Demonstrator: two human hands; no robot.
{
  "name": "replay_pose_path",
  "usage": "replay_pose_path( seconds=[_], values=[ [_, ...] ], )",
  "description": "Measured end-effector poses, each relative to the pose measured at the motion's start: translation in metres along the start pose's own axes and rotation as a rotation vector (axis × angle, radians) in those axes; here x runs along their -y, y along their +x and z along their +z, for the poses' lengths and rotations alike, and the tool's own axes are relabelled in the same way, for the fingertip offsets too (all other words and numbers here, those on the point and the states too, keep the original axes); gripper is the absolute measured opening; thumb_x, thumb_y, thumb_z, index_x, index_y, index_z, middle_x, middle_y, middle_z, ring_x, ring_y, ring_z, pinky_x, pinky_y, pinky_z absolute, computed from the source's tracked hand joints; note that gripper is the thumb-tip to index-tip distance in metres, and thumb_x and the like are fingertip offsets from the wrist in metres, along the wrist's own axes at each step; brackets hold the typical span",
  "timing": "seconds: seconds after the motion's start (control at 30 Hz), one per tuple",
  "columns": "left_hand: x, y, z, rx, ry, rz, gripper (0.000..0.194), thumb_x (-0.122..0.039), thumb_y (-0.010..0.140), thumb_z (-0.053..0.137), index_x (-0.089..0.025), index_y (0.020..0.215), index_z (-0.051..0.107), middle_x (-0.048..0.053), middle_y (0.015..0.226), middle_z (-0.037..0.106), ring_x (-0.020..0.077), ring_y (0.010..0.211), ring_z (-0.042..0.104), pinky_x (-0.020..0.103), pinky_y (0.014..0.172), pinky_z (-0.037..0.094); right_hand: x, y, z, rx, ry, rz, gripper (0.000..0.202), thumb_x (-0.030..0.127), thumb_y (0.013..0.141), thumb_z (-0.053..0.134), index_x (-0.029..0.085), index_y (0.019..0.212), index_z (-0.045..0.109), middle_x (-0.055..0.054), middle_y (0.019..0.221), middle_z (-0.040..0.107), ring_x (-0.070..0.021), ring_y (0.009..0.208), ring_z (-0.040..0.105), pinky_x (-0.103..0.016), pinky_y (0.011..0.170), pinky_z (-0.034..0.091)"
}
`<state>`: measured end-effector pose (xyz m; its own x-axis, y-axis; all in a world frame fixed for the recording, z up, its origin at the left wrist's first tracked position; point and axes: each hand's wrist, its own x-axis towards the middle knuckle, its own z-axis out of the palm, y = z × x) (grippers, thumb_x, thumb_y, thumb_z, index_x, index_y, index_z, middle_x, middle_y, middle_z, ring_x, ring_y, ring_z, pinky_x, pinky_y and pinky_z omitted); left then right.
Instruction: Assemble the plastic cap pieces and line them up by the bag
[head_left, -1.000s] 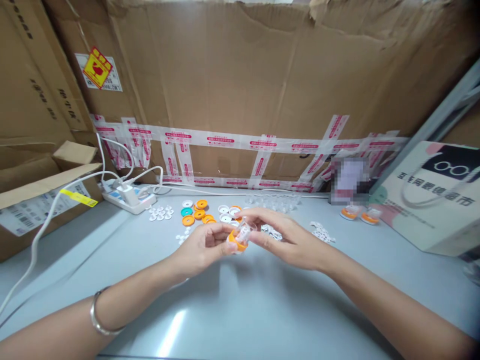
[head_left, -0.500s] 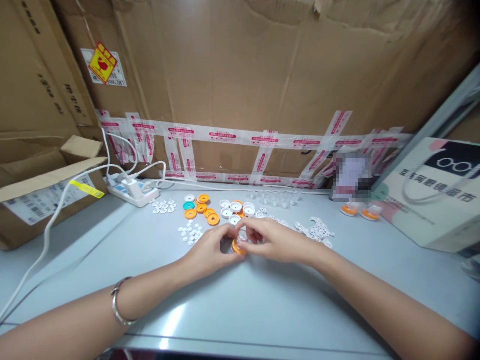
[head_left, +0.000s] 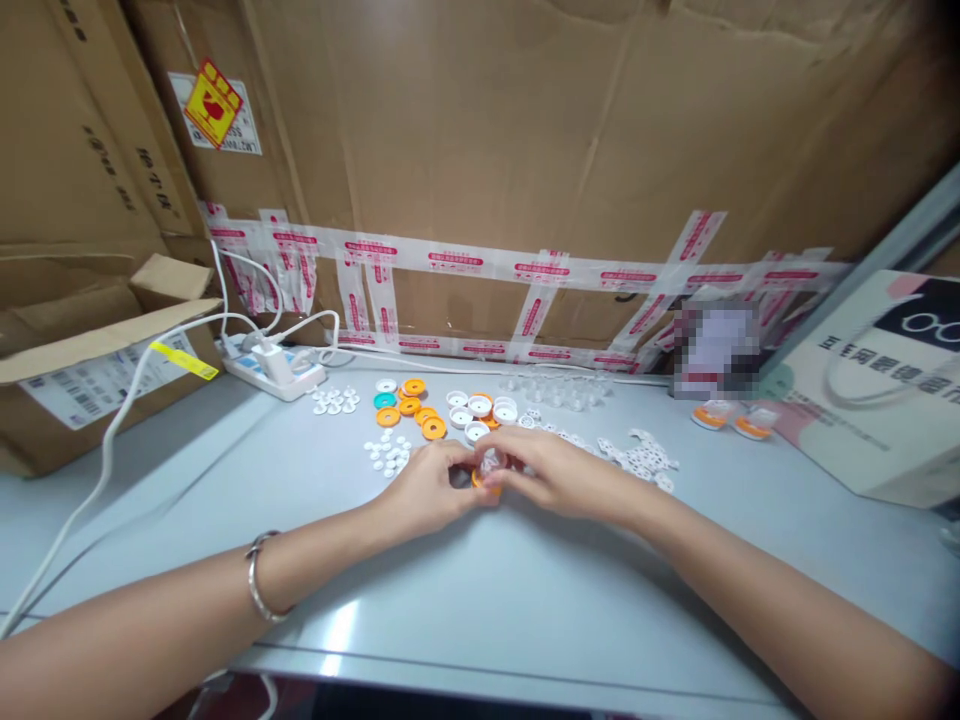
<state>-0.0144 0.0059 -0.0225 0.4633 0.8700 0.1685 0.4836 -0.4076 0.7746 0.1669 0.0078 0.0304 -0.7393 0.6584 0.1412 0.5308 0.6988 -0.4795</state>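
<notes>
My left hand [head_left: 427, 488] is closed around a small orange round base [head_left: 486, 483], thumb on the near side and fingers behind. A clear plastic cover [head_left: 491, 461] sits at the top of that base, pinched between the thumb and fingers of my right hand [head_left: 562, 468]. Whether it is fully seated cannot be made out. Just beyond my hands lie white round caps [head_left: 477, 432] and loose orange discs [head_left: 433, 428]. Small white pieces [head_left: 386, 455] are scattered beside my left hand. Past my right wrist is a heap of flat white perforated pieces [head_left: 645, 455].
Several clear cups [head_left: 559, 390] stand in rows at the back. Two orange-based units with clear tops [head_left: 752, 427] are at the right, near a printed box [head_left: 877, 390]. A power strip [head_left: 281, 383] with white cables and an open carton [head_left: 97, 370] occupy the left.
The camera view has shifted slightly. My right fingers have closed in around the clear cover, which now shows above the orange base. My left hand keeps its hold.
</notes>
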Motion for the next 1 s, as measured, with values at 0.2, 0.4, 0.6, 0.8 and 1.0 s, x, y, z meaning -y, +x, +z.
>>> replay_pose_path(
  seconds=[0.2,0.4,0.6,0.8,1.0],
  values=[
    [0.003,0.0,-0.001,0.005,-0.003,0.012,0.031,-0.038,0.068,0.068,-0.019,0.092,0.07,0.002,0.079,0.067,0.0173,0.072,0.055,0.025,0.067,0.039,0.002,-0.003,-0.016,0.026,-0.045,-0.042,0.025,0.012,0.085,0.045,0.022,0.104,0.057,-0.002,0.086,0.062,-0.0135,0.076,0.053,-0.026,0.07,0.041],
    [0.003,0.0,-0.001,0.006,0.031,0.03,0.03,-0.038,0.068,0.066,-0.016,0.088,0.067,0.001,0.074,0.064,0.0157,0.068,0.053,0.023,0.061,0.037,-0.003,-0.001,-0.007,0.04,-0.029,-0.054,0.036,0.009,0.083,0.045,0.024,0.114,0.056,-0.005,0.101,0.062,-0.0158,0.089,0.056,-0.029,0.079,0.043],
    [0.001,-0.002,-0.002,0.0,0.039,0.036,0.026,-0.034,0.068,0.065,-0.017,0.088,0.065,0.0,0.076,0.063,0.0144,0.069,0.053,0.022,0.06,0.036,-0.005,-0.001,-0.002,0.069,-0.043,-0.059,0.035,0.007,0.083,0.044,0.023,0.11,0.058,-0.005,0.102,0.062,-0.015,0.09,0.056,-0.029,0.079,0.043],
    [0.003,-0.001,-0.002,0.012,0.041,0.031,0.025,-0.035,0.067,0.065,-0.017,0.085,0.064,0.0,0.072,0.061,0.0138,0.066,0.051,0.021,0.059,0.035,-0.002,0.0,-0.001,0.075,-0.063,-0.068,0.03,0.004,0.081,0.043,0.02,0.097,0.061,-0.004,0.096,0.063,-0.0135,0.085,0.056,-0.026,0.074,0.042],
    [0.001,-0.001,-0.001,0.007,0.047,0.039,0.022,-0.034,0.068,0.065,-0.016,0.081,0.065,0.0,0.071,0.06,0.0133,0.067,0.051,0.021,0.058,0.034,0.004,0.0,0.0,0.081,-0.148,-0.05,0.028,0.003,0.079,0.044,0.019,0.093,0.061,-0.004,0.087,0.061,-0.0139,0.078,0.055,-0.026,0.069,0.041]
  ],
)
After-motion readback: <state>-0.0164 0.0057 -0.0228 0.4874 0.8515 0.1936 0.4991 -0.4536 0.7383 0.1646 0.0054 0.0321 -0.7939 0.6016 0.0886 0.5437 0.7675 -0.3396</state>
